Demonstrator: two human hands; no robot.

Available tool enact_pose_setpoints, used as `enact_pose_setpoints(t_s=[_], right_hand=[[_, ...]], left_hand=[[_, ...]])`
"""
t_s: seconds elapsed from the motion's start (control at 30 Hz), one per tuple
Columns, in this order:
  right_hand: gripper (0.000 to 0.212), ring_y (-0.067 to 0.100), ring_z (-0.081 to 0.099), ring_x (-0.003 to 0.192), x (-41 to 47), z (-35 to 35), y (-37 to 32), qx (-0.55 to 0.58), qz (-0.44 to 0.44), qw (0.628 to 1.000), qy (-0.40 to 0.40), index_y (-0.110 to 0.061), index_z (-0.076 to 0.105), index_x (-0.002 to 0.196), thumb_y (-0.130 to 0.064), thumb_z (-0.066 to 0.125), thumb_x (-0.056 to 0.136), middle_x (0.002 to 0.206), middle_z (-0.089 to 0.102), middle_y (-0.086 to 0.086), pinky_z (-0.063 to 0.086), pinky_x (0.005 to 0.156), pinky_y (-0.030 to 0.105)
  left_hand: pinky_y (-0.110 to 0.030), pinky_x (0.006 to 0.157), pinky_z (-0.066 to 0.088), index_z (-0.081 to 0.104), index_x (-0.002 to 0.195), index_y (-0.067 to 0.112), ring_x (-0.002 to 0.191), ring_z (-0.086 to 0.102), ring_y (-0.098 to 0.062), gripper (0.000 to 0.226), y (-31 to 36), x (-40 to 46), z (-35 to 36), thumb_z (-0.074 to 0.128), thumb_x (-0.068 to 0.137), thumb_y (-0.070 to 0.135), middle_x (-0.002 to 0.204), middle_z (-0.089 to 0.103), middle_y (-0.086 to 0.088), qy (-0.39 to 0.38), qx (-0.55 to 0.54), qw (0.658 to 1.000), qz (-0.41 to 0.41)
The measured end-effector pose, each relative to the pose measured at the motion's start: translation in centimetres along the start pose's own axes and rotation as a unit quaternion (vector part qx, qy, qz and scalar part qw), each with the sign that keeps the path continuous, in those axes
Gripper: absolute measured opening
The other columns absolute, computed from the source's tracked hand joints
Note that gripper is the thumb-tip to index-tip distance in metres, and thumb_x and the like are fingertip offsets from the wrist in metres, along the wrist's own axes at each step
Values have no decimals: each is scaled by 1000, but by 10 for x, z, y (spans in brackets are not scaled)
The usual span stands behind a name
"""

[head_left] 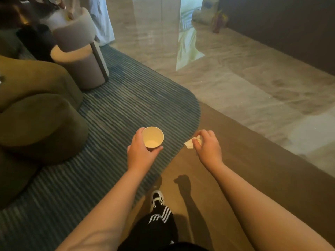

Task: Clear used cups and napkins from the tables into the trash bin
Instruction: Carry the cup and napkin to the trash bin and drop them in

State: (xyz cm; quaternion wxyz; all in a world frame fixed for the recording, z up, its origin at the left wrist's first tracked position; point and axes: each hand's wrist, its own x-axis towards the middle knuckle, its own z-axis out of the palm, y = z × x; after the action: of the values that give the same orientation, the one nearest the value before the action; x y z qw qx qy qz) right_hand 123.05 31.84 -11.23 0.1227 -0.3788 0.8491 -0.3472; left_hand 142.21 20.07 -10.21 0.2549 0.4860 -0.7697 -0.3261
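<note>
1. My left hand (140, 151) grips a paper cup (152, 137) from the side, fingers and thumb curled round its wall, and the cup stands upright with its mouth open towards me.
2. The cup's inside is pale, and I cannot tell whether anything is left in it.
3. My right hand (206, 144) pinches a crumpled white napkin (192, 142), and one corner sticks out to the left of my fingers.
4. Both hands are held out in front of me, well apart, above the floor.
5. Below the cup lies a blue striped rug (126, 98); the napkin hangs over the brown floor (235, 142) just past the rug's curved edge.
6. Green seats (39, 113) stand on the rug to my left, with round stools (79, 67) beyond them.
7. My shoe (157, 197) shows below, at the rug's edge.
</note>
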Motion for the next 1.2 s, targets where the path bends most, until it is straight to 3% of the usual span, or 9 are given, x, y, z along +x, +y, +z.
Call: enact_pose_setpoints(t_s=[0.2,0.33,0.67,0.9,1.03,1.2], right_hand=[[14,12,49,84,126,22,-30,12,10,1000,12,-24,56,103,-28,58,89,98,47,-7,34,63,22],[15,11,49,86,192,29,-35,14,15,1000,17,-26,55,103,-29,58,89,101,48,-6,36,68,24],[16,14,50,93,400,42,3,24,42,999,15,-23,58,104,-28,57,89,106,51,-3,45,76,31],[13,10,50,85,594,19,31,-26,-7,999,-17,-24,56,102,-30,54,91,103,53,-4,46,68,24],[10,6,49,79,689,12,30,-19,7,1000,-17,-31,54,99,-34,55,90,100,50,-9,33,59,13],[12,13,52,85,787,28,25,-18,3,999,-37,-28,56,101,-32,56,90,102,50,-7,39,68,23]], left_hand=[[-47,101,40,33,134,25,115,47,-16,86,9,139,8,82,65,44,129,48,5,-16,2,1000,21],[-45,102,40,33,135,25,118,46,-17,87,18,212,27,82,65,43,130,48,5,-21,6,1000,20],[-48,101,39,34,136,19,117,46,-20,86,44,398,116,81,67,42,130,49,0,-27,9,999,30],[-48,99,40,35,136,16,116,47,-24,83,102,570,176,81,69,38,129,49,-5,5,12,1000,19],[-46,95,43,39,132,14,112,50,-26,83,125,650,198,83,67,36,124,53,-7,25,14,1000,13],[-39,88,47,40,133,12,107,53,-26,83,132,732,223,83,66,36,121,55,-9,40,26,999,-1]])
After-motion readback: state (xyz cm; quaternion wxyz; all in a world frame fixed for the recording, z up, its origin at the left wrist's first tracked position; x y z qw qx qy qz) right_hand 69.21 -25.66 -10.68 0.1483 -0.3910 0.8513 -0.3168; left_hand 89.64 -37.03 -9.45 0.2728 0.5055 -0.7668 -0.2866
